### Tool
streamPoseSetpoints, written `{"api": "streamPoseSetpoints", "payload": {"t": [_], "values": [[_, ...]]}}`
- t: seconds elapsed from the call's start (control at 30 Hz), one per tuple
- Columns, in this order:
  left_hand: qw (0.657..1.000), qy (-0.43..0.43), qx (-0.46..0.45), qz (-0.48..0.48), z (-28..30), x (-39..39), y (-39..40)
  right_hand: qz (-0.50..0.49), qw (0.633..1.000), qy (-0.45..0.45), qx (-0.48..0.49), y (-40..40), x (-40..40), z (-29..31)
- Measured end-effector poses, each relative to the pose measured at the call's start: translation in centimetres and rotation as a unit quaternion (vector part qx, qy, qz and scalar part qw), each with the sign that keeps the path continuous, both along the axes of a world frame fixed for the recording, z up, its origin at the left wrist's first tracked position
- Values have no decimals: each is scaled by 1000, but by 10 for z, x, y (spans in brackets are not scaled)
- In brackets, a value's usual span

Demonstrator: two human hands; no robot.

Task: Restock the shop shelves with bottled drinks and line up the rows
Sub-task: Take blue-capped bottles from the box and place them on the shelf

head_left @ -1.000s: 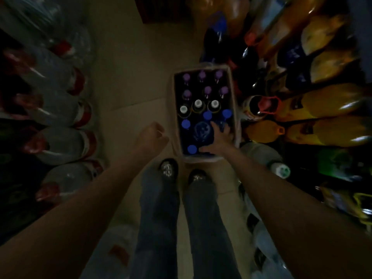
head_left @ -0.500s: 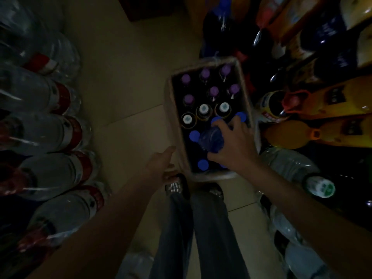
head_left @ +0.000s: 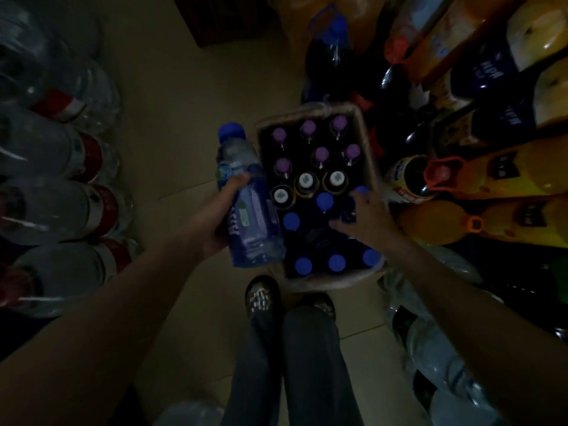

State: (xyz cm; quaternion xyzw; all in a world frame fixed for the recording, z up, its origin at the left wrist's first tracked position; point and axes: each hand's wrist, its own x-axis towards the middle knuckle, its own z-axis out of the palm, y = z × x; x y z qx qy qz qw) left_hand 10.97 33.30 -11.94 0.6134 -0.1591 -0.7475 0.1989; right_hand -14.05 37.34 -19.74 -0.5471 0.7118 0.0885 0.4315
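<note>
Bottle [head_left: 246,204] near-upright, cap away

The clear, shiny plastic bottle with a blue cap [head_left: 246,204] looked smooth. The brown cardboard box [head_left: 367,155] looked dull. The pale floor tiles [head_left: 172,142] looked smooth and matt.

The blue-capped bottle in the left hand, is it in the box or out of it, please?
Out. The left hand grips the blue-capped bottle beside the box, over the floor, tilted, cap on.
</note>
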Motion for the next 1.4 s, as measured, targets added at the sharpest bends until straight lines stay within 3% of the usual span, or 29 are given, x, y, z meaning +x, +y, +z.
{"api": "streamPoseSetpoints", "payload": {"t": [0.07, 0.17, 0.27, 0.37, 0.5, 0.6, 0.73, 0.87, 1.0, 1.13, 1.27, 1.4], "values": [[999, -22, 15, -28, -23, 7, 15, 125, 984, 98, 82, 6, 6, -39], [999, -28, 22, -25, -46, 14, 40, 130, 975, 174, 48, 7, 19, -61], [999, -40, 24, 10, -48, 9, 61, 139, 973, 175, 57, 7, 12, -47], [997, -42, 23, 63, -22, -2, 77, 105, 985, 134, 41, 2, -4, 9], [994, -7, 8, 112, 69, -33, 76, -29, 999, 9, 21, -32, -36, 152], [995, 12, -34, 93, 163, -57, 58, -191, 977, -97, -14, -49, -62, 280], [991, 30, -130, 22, 302, -87, 30, -307, 893, -314, -98, -40, -95, 446], [969, 58, -237, -31, 439, -106, 36, -305, 774, -520, -193, 43, -115, 590], [942, 93, -319, -45, 543, -122, 102, -268, 757, -491, -338, 149, -97, 678], [923, 106, -366, -47, 613, -141, 187, -302, 731, -502, -351, 262, -77, 719], [896, 129, -411, -111, 666, -173, 255, -317, 711, -482, -402, 371, -94, 749], [852, 136, -478, -163, 709, -225, 327, -321, 659, -474, -488, 451, -120, 790]]}}
